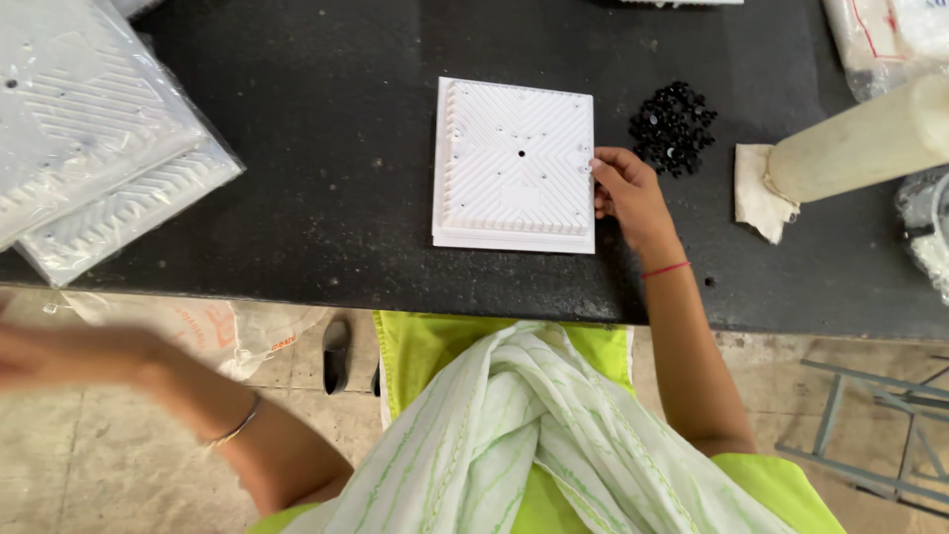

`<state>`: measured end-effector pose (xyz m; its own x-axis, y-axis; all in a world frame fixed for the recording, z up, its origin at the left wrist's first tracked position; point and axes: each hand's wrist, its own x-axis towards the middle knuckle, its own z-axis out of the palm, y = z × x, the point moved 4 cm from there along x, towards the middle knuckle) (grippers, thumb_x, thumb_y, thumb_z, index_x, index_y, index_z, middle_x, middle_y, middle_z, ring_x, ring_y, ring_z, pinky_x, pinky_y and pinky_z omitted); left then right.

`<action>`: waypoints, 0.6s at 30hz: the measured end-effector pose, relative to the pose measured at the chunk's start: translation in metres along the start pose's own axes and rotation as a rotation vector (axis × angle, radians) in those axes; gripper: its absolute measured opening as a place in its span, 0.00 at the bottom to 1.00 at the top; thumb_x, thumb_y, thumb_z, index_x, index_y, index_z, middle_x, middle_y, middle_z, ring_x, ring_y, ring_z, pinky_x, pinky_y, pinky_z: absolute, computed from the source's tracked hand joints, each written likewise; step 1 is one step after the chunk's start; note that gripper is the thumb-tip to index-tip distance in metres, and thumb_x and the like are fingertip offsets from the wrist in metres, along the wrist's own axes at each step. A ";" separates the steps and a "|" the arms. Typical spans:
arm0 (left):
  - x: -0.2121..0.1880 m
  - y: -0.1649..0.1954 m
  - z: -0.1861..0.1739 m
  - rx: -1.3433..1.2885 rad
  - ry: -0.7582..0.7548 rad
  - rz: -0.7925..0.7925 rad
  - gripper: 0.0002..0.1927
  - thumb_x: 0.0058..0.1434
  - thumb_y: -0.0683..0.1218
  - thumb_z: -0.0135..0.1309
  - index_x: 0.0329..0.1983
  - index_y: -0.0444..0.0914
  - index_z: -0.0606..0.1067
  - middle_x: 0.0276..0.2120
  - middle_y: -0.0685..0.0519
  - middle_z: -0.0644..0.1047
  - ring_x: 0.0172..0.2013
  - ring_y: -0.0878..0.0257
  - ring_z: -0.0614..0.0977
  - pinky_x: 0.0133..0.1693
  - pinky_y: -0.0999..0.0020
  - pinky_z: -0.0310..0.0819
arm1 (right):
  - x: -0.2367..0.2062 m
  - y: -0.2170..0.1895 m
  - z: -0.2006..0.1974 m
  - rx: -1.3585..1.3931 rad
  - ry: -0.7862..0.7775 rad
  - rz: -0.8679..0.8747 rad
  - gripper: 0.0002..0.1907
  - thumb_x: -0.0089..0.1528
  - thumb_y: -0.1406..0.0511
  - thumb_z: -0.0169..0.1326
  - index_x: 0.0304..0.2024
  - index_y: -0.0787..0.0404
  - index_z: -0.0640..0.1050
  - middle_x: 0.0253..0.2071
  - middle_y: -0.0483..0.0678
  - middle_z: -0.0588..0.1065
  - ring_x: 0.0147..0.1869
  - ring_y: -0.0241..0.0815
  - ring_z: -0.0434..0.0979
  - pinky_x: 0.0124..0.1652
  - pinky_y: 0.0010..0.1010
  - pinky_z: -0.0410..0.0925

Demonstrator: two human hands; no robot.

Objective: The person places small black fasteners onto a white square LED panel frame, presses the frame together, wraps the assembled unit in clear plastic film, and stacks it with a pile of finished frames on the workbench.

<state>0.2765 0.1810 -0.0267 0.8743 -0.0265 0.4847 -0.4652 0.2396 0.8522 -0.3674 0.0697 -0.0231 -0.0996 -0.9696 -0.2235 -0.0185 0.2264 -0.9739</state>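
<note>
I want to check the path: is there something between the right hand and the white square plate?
No. The right hand already touches the right edge of the white square plate; nothing lies between them. The black small parts sit apart, farther right.

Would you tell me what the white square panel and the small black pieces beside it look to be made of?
White square panel: likely moulded plastic, matte, with crisp ribs and small holes. Small black pieces: probably glossy plastic, judging by their glints; too small to be sure.

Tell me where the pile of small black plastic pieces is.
The pile of small black plastic pieces lies on the dark table, right of the square white ribbed panel, just beyond the right hand.
</note>
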 end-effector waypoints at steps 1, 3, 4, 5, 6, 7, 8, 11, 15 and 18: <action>-0.024 0.025 0.031 -0.128 -0.180 0.035 0.17 0.78 0.49 0.54 0.59 0.32 0.68 0.53 0.47 0.71 0.53 0.57 0.76 0.55 0.61 0.76 | -0.004 -0.001 0.000 -0.012 0.017 -0.005 0.13 0.69 0.63 0.53 0.53 0.62 0.77 0.33 0.40 0.75 0.30 0.27 0.71 0.30 0.21 0.68; -0.084 0.075 0.096 -0.380 -0.576 0.060 0.17 0.81 0.51 0.53 0.61 0.33 0.70 0.54 0.47 0.72 0.55 0.58 0.78 0.58 0.63 0.76 | -0.014 -0.003 0.001 -0.051 0.024 -0.052 0.15 0.70 0.61 0.52 0.56 0.62 0.76 0.37 0.41 0.76 0.32 0.28 0.73 0.32 0.21 0.70; -0.116 0.098 0.128 -0.445 -0.787 0.072 0.18 0.83 0.52 0.52 0.62 0.33 0.71 0.55 0.48 0.72 0.56 0.59 0.79 0.59 0.64 0.76 | -0.022 -0.005 -0.001 -0.071 0.028 -0.072 0.16 0.71 0.60 0.51 0.57 0.63 0.76 0.39 0.42 0.76 0.33 0.28 0.74 0.33 0.21 0.71; -0.145 0.116 0.161 -0.461 -0.986 0.096 0.18 0.84 0.53 0.52 0.63 0.34 0.72 0.56 0.48 0.72 0.57 0.59 0.79 0.61 0.65 0.76 | -0.031 -0.007 -0.003 -0.088 0.021 -0.079 0.17 0.71 0.61 0.51 0.59 0.63 0.75 0.41 0.43 0.77 0.34 0.29 0.75 0.34 0.21 0.72; -0.171 0.129 0.189 -0.457 -1.163 0.124 0.18 0.86 0.54 0.51 0.64 0.34 0.72 0.57 0.49 0.73 0.58 0.60 0.80 0.62 0.66 0.75 | -0.041 -0.009 -0.004 -0.102 0.011 -0.085 0.18 0.71 0.61 0.51 0.60 0.63 0.74 0.43 0.43 0.78 0.36 0.29 0.76 0.35 0.22 0.73; -0.190 0.137 0.213 -0.355 -1.286 0.227 0.19 0.82 0.53 0.50 0.68 0.37 0.71 0.60 0.49 0.74 0.55 0.58 0.79 0.59 0.64 0.75 | -0.049 -0.012 -0.004 -0.117 0.002 -0.093 0.19 0.71 0.62 0.51 0.62 0.63 0.73 0.46 0.44 0.78 0.37 0.30 0.77 0.36 0.22 0.73; -0.209 0.143 0.234 -0.408 -1.358 0.252 0.19 0.83 0.51 0.49 0.68 0.36 0.71 0.62 0.47 0.74 0.59 0.57 0.79 0.60 0.63 0.74 | -0.060 -0.014 -0.002 -0.142 -0.025 -0.126 0.21 0.70 0.64 0.53 0.64 0.64 0.71 0.48 0.45 0.78 0.39 0.31 0.78 0.39 0.24 0.74; -0.247 0.133 0.276 -0.296 -1.439 0.170 0.15 0.79 0.49 0.50 0.62 0.36 0.75 0.56 0.46 0.78 0.55 0.56 0.80 0.55 0.63 0.74 | -0.098 -0.023 0.003 -0.264 -0.054 -0.221 0.29 0.65 0.69 0.59 0.68 0.65 0.68 0.53 0.49 0.78 0.44 0.35 0.80 0.43 0.27 0.76; -0.269 0.102 0.295 -0.079 -1.524 -0.052 0.10 0.72 0.45 0.52 0.47 0.37 0.82 0.41 0.49 0.84 0.42 0.61 0.85 0.46 0.66 0.77 | -0.133 -0.024 0.024 -0.447 0.072 -0.279 0.34 0.58 0.73 0.65 0.66 0.66 0.69 0.51 0.52 0.79 0.46 0.38 0.83 0.44 0.28 0.76; -0.269 0.095 0.290 -0.146 -1.484 -0.062 0.09 0.67 0.39 0.53 0.45 0.36 0.83 0.39 0.51 0.84 0.38 0.62 0.85 0.41 0.67 0.78 | -0.133 -0.023 0.034 -0.417 0.150 -0.284 0.29 0.60 0.75 0.62 0.64 0.65 0.72 0.47 0.52 0.82 0.47 0.37 0.84 0.46 0.27 0.77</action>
<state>-0.0428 -0.0709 -0.0186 -0.0840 -0.9565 0.2795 -0.3376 0.2912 0.8951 -0.3200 0.1906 0.0276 -0.1736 -0.9812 0.0845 -0.4564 0.0041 -0.8897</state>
